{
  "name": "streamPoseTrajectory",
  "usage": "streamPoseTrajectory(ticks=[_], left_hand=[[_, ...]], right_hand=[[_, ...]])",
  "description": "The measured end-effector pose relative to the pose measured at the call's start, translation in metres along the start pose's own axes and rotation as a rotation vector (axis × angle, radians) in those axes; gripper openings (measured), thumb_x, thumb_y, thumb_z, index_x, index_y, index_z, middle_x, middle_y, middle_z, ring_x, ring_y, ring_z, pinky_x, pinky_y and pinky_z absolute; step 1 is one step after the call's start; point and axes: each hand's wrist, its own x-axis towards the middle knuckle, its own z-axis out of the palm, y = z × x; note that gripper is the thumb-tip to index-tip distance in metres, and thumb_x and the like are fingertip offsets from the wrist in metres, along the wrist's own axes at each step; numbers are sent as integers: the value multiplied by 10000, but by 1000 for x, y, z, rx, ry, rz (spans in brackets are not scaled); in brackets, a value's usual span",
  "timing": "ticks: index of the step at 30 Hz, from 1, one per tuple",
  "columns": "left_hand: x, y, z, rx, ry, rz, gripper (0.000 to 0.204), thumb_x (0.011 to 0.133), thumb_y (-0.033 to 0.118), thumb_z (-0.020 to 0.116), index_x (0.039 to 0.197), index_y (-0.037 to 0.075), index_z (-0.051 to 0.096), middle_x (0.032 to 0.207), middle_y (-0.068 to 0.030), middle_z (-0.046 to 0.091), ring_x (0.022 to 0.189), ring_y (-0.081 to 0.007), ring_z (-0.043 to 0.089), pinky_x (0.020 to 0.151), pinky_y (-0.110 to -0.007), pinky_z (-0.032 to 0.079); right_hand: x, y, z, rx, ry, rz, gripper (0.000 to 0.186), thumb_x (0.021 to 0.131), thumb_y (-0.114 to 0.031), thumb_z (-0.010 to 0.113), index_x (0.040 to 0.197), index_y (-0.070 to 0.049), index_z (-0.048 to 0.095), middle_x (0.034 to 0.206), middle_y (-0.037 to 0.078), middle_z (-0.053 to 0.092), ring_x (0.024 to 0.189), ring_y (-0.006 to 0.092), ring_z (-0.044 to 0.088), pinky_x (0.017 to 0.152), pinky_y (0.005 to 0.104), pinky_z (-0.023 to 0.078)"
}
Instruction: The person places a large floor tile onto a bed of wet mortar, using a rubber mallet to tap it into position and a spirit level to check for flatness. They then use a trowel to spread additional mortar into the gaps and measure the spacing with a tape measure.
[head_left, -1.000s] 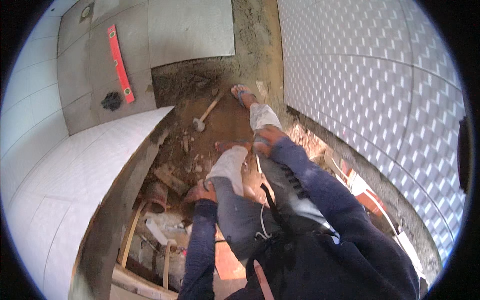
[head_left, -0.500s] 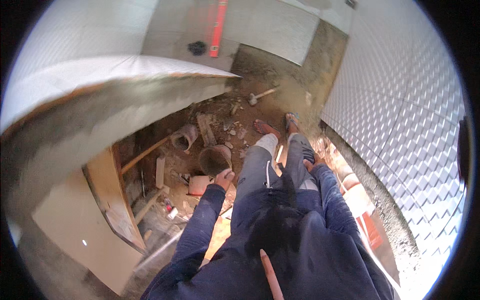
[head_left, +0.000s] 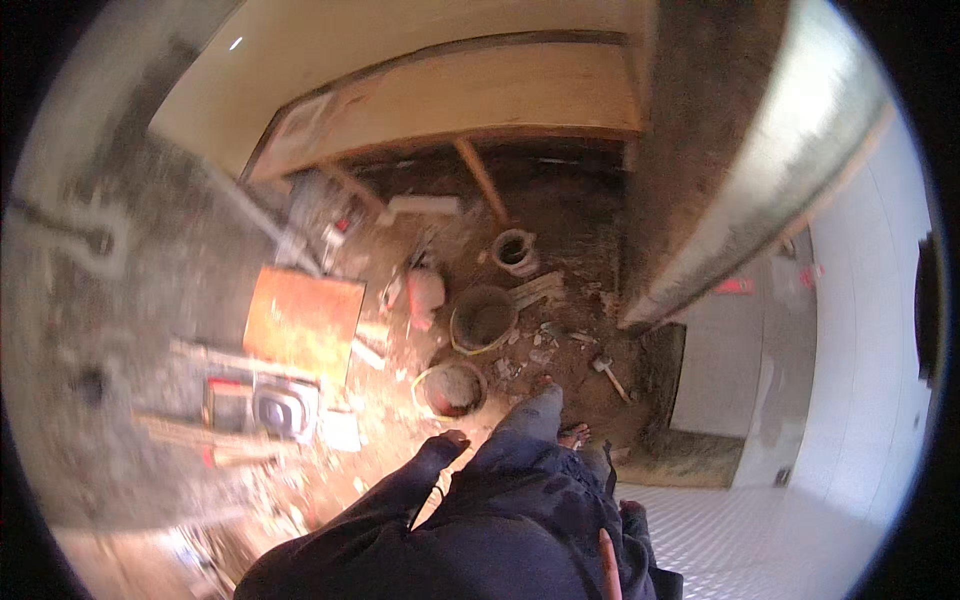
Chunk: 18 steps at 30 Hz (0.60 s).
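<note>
The left hand [head_left: 456,438] is just beside a bucket [head_left: 441,407] on the floor [head_left: 580,255], maybe put close so it's easy to reach. I can't tell if that hand is wide or curled. The right hand is hidden.

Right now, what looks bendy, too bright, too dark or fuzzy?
In the head view, fisheye distortion bows the upper edge of the wooden panel; glare bleaches the ground beside the orange board; in the head view, shadow darkens the recess beneath that panel, and the left hand looks fuzzy.
</note>
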Motion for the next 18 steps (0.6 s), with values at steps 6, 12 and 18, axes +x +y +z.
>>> streamPoseTrajectory(ticks=[6, 12, 18], left_hand=[[-44, -10, 124, -271, 9, -371, 561, 868, 550, 580, 1160, 80, 673, 1203, -199, 668, 1096, -368, 652, 934, -476, 517], [-54, 49, 122, -564, 325, -216, 389, 862, 455, 586, 1026, 141, 745, 1081, -173, 713, 1059, -378, 665, 912, -476, 533], [-68, 49, 124, -669, 192, -379, 347, 827, 404, 608, 981, 131, 757, 1072, -171, 718, 1066, -390, 666, 938, -469, 529]], right_hand=[[13, 42, -99, 973, 92, 458, 310, 959, -381, 606, 1102, -106, 599, 861, 129, 653, 738, 282, 673, 592, 505, 527], [37, 56, -190, 879, 9, 698, 292, 961, -377, 598, 1151, -155, 624, 882, 106, 669, 727, 302, 682, 610, 476, 557], [56, 29, -252, 855, 76, 705, 320, 965, -375, 582, 1220, -183, 563, 864, 86, 661, 654, 267, 638, 534, 447, 508]])
